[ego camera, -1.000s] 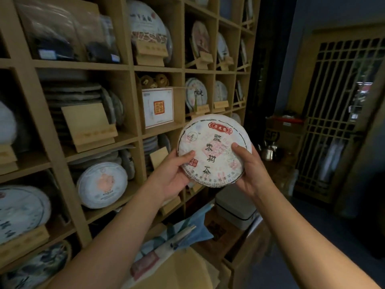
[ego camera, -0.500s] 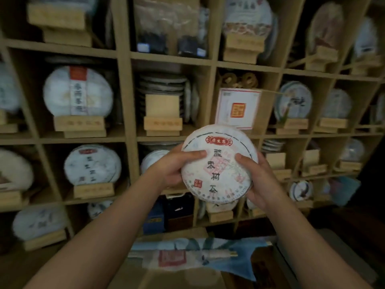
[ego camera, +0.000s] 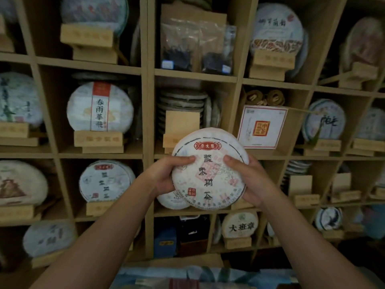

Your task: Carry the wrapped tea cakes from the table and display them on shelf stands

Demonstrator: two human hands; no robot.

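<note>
I hold a round tea cake (ego camera: 209, 170) wrapped in white paper, printed with a red label and black characters, upright in front of the wooden shelf. My left hand (ego camera: 164, 176) grips its left edge with the thumb across the face. My right hand (ego camera: 248, 180) grips its right edge the same way. Just behind and above the cake stands a bare wooden stand (ego camera: 181, 130) in the middle compartment, in front of a stack of cakes.
The wooden shelf grid (ego camera: 145, 113) fills the view, most compartments holding wrapped cakes on stands, such as one with a red strip (ego camera: 100, 107). A white boxed item (ego camera: 261, 126) stands to the right. More bare stands (ego camera: 302, 190) sit lower right. Blue cloth (ego camera: 208, 276) lies below.
My view has swung left from the doorway to face the shelf squarely. Both hands have kept their hold and brought the cake closer to the middle compartment.
</note>
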